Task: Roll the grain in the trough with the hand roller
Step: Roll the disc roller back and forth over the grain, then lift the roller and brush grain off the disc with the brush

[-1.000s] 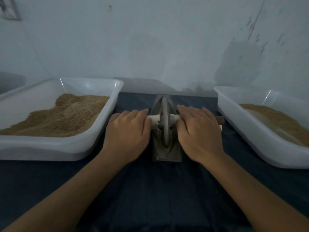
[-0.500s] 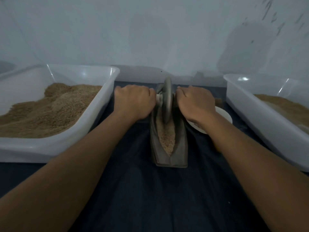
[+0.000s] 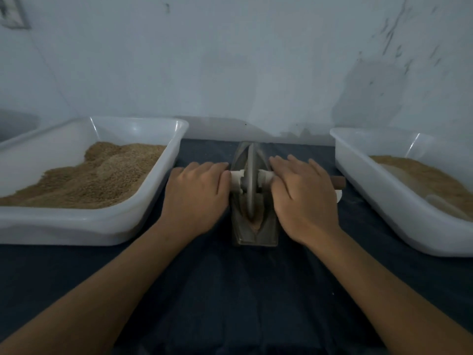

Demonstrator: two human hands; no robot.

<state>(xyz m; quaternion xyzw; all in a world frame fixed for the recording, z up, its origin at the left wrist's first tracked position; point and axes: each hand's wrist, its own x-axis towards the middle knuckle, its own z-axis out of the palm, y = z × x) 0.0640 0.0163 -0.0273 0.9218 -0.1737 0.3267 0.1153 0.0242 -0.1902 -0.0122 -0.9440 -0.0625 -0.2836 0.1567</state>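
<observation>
Roller (image 3: 250, 183): a thin metal disc on a cross axle, sitting upright in the trough (image 3: 254, 230) between the hands – looking heavy and stiff.
Grain (image 3: 256, 222): lying loose in the trough's groove, just nearer than the disc.
Left hand (image 3: 195, 194): pressing flat on the axle's left end, fingers straight.
Right hand (image 3: 304, 194): pressing flat on the right end.
Hold: palms on both axle ends, evenly – the disc is likely tipping otherwise.

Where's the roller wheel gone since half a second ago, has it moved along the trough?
Yes. The roller wheel has rolled back toward the trough's near end.
</observation>
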